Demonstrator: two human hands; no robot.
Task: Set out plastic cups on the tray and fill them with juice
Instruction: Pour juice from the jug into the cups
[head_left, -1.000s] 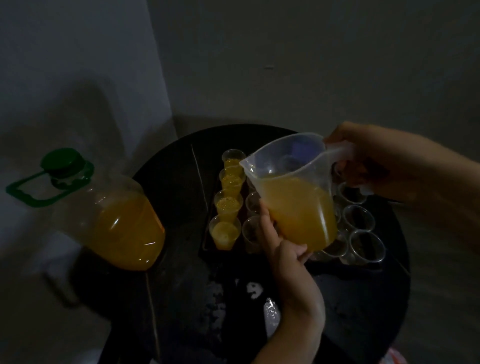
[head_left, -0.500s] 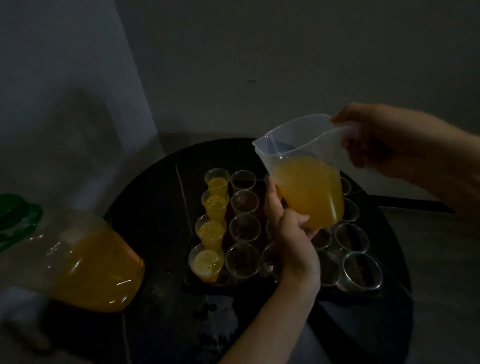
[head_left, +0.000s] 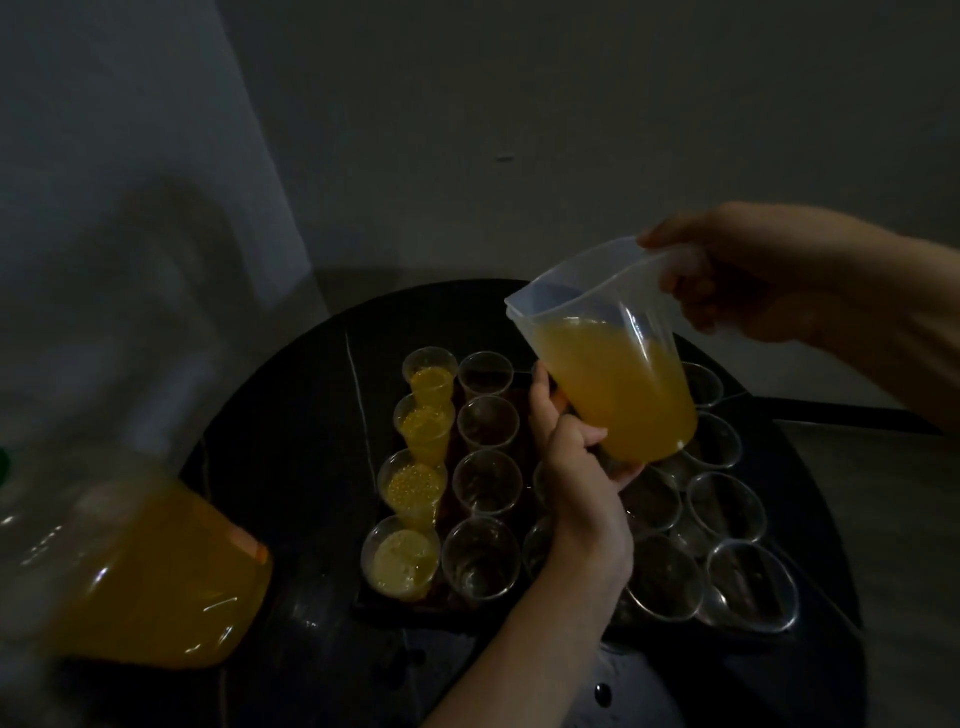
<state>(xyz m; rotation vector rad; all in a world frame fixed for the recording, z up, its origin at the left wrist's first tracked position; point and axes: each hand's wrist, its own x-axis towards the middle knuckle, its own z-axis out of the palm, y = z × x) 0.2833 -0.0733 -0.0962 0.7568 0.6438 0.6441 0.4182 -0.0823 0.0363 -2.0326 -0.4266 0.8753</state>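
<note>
Filling is under way. Over the round black table and its dark tray hangs the clear measuring jug, roughly half full of orange juice and tilted with its spout to the left. The right hand is wrapped round the handle, and the left hand grips the base from below with curled fingers. The four filled cups make up the leftmost column (the nearest looks paler and foamy). The empty cups right beside them look like the next target. That calls for bringing the spout low over one rim and tipping gently, because these light cups stand rim to rim and a splash or nudge could upset a neighbour. A big juice bottle looms blurred at the left, clear of the spout. The left forearm hides some of the middle cups.
</note>
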